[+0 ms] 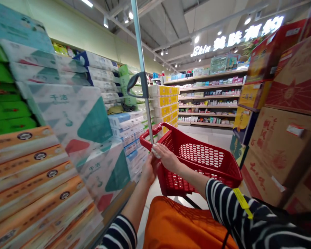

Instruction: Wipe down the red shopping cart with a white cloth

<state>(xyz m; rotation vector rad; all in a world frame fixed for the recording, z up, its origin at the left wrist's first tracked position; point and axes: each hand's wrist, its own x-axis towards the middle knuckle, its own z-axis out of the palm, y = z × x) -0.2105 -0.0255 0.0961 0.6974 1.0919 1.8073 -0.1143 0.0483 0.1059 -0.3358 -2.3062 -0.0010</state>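
Observation:
A red plastic shopping basket [223, 173] on a trolley stands just ahead of me in a supermarket aisle. Its metal pull-handle pole [141, 62] rises from the basket's near left corner, with a grey grip partway up. My right hand [167, 157] rests closed on the basket's near rim at the pole's foot, pinching something small and white. My left hand [148, 170] sits just below and to the left of it, fingers curled against the same corner. Both sleeves are black and white striped.
Stacked packs of tissue and toilet paper [75, 117] fill the shelves close on my left. Tall cardboard cartons [282, 138] wall the right side. Shelves of skincare goods [209, 100] stand far ahead under a lit sign. An orange cloth [181, 224] lies below my arms.

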